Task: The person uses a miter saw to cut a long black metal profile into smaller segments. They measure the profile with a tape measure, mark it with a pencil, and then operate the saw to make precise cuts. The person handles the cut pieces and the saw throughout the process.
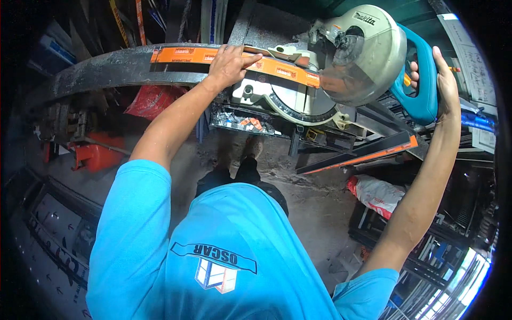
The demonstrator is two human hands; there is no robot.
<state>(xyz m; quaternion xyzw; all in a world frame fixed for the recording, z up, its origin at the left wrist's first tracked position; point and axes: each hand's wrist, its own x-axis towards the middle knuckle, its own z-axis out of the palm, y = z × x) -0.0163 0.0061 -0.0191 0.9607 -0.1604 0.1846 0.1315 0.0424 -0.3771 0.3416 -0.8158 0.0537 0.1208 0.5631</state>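
My left hand (230,66) presses down on a long profile strip (186,55) covered in orange film, with the thumb pointing right along it. The strip lies across the bed of a miter saw (304,101), and its right end reaches the blade guard (368,50). Around the saw's teal handle (424,80) my right hand (447,85) is closed, its fingertips showing through the handle's opening. The clear part of the guard stands beside the strip's end; I cannot make out whether the blade touches it.
A long grey bench (117,66) curves away left under the strip. Offcuts (250,124) fill a tray below the saw. Another orange-edged profile (362,154) slants below right. A red and white sack (376,194) and a red object (96,154) lie lower down.
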